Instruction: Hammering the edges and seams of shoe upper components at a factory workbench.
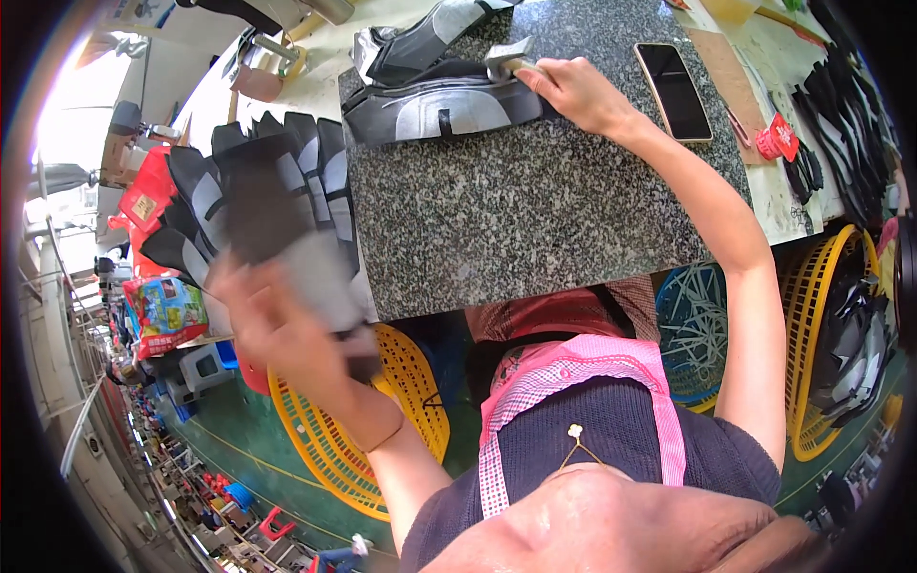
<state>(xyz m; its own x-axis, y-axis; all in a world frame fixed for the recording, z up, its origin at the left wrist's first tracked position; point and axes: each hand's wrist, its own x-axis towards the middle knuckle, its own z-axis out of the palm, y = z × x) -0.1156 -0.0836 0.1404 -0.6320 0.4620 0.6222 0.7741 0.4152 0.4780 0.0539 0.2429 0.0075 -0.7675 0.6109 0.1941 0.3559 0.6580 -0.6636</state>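
Note:
My left hand (272, 310) is smeared by motion at the left edge of the granite slab (535, 210). With it moves a blurred black and grey shoe upper (330, 282), which the closed fingers seem to grip. On the far part of the slab, my right hand (583, 95) is closed round the short handle of a hammer (509, 59) with a pale metal head. Right beside that hammer lie black uppers with grey panels, the nearest upper (449, 113) curved along the slab. Another upper (420, 48) rests behind it.
Left of the slab stand several overlapping uppers (308, 162). A phone (673, 91) lies at the slab's right side. Yellow baskets (325, 458) stand below on both sides, and a blue basket (693, 325) holds pale strips. More black pieces (845, 134) lie far right.

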